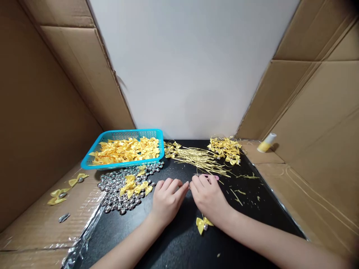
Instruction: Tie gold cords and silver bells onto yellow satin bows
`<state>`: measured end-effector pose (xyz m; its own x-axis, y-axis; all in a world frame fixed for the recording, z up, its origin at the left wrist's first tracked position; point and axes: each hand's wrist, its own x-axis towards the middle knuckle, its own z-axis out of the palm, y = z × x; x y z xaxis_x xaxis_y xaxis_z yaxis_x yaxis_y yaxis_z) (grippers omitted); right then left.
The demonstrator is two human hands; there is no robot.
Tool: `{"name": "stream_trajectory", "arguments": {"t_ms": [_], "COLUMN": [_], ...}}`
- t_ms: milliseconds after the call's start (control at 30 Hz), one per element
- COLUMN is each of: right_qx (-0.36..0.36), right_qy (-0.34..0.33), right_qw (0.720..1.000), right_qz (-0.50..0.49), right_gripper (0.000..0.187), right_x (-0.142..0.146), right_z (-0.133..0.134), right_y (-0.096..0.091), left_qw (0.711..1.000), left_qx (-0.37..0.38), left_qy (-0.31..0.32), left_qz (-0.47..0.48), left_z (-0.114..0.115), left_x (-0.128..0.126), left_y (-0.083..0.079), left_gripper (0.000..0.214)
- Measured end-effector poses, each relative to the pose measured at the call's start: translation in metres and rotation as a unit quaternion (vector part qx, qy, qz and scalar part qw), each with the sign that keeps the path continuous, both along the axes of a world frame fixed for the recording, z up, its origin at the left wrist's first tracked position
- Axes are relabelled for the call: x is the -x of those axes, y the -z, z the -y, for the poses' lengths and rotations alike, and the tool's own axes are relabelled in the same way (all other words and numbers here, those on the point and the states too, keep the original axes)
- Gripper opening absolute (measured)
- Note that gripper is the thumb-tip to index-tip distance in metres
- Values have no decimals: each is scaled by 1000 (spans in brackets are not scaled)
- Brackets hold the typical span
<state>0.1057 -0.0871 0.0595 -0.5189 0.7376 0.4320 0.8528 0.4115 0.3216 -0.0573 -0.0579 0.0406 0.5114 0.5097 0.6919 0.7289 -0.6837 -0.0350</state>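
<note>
My left hand (169, 198) is closed, thumb and forefinger pinched at the middle of the black tabletop (179, 248). Its fingertips nearly meet those of my right hand (209, 197), which is also closed in a pinch. Whatever lies between the fingers is too small or hidden to make out. Just beyond my right fingers shows a pink-handled tool (214, 177), partly covered; I cannot tell whether the hand touches it. A yellow bow with a silver bead (201, 225) lies below my right hand, a short bit of cord rising from it toward the palm.
A blue basket (163, 144) of yellow bows stands back left, silver beads (112, 190) spread before it. Cut gold cords (200, 160) lie at centre back, beside a pile of beaded bows (224, 148). A thread spool (267, 143) stands right. Cardboard walls (316, 93) flank the table.
</note>
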Motion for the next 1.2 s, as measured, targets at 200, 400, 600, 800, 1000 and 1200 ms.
{"name": "stream_trajectory", "arguments": {"t_ms": [200,400,600,800,1000,1200], "right_qx": [20,65,136,233,286,298], "right_qy": [14,58,112,108,98,78], "right_qw": [997,978,914,780,625,516], "right_qz": [-74,-188,-365,-571,-719,-799], "right_gripper": [20,22,19,8,19,31], "right_x": [-9,-18,-35,-37,-26,-16], "right_z": [0,2,3,1,3,7], "right_y": [9,19,23,31,38,38], "left_qw": [1000,998,976,934,770,656], "left_qx": [4,62,198,299,521,597], "left_qy": [2,5,-3,-12,11,38], "left_qz": [-23,12,92,196,369,460], "left_z": [7,0,-4,1,2,2], "left_x": [-10,-12,-14,-19,-18,-23], "left_y": [-8,-4,13,17,24,29], "left_gripper": [19,26,19,19,20,24]}}
